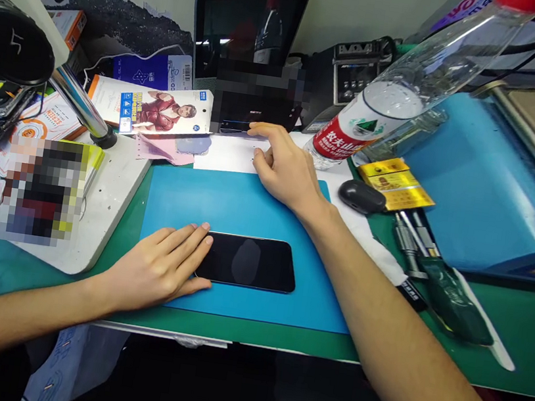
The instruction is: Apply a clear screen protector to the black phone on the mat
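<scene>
A black smartphone (258, 264) lies flat, screen up, on the blue mat (189, 189). My left hand (166, 263) rests over its left end, fingers stretched out flat and the thumb along the lower edge, not wrapped round it. Farther back, a second dark phone or small screen (255, 109) leans upright, partly blurred out. At its lower edge is my right index fingertip, seemingly touching the screen. My right hand (285, 166) holds nothing, its thumb and index finger apart and the other fingers curled beneath.
A water bottle (358, 123) stands right of my right hand, near a black mouse-like object (361, 196) and yellow packet (396, 183). Several tools (411, 240) lie farther right beside blue equipment (478, 190). At left are a white stand base (110, 205) and boxed packaging (161, 109).
</scene>
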The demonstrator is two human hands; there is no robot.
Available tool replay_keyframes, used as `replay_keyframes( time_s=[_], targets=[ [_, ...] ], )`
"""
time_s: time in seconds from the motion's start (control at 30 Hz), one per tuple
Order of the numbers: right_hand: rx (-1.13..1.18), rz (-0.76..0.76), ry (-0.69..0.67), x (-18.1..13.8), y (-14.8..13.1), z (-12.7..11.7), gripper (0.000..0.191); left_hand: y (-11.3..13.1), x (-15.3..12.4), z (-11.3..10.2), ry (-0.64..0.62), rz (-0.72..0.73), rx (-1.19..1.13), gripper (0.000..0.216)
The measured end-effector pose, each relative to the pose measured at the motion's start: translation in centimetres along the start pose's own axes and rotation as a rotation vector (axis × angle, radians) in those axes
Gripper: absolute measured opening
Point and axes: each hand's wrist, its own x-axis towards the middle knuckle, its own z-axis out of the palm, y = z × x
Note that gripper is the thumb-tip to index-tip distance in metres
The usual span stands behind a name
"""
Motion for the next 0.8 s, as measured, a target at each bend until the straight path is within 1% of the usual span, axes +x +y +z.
replay_keyframes(
  time_s=[0.13,0.33,0.57,0.8],
  targets=[
    [-0.014,-0.088,-0.104,0.5,0.0,0.0,0.048,0.1,0.0,0.1,0.004,-0.005,0.006,0.055],
    [-0.037,-0.139,-0.168,0.9,-0.2,0.1,0.054,0.2,-0.2,0.3,-0.001,-0.01,-0.009,0.055],
    [-0.013,-0.17,-0.193,1.5,-0.7,0.2,0.058,0.1,-0.2,0.3,-0.001,-0.019,-0.052,0.057],
    [0.055,-0.152,-0.202,1.9,-1.3,0.6,0.059,0.1,-0.3,0.3,0.0,-0.019,-0.034,0.057]
  ],
)
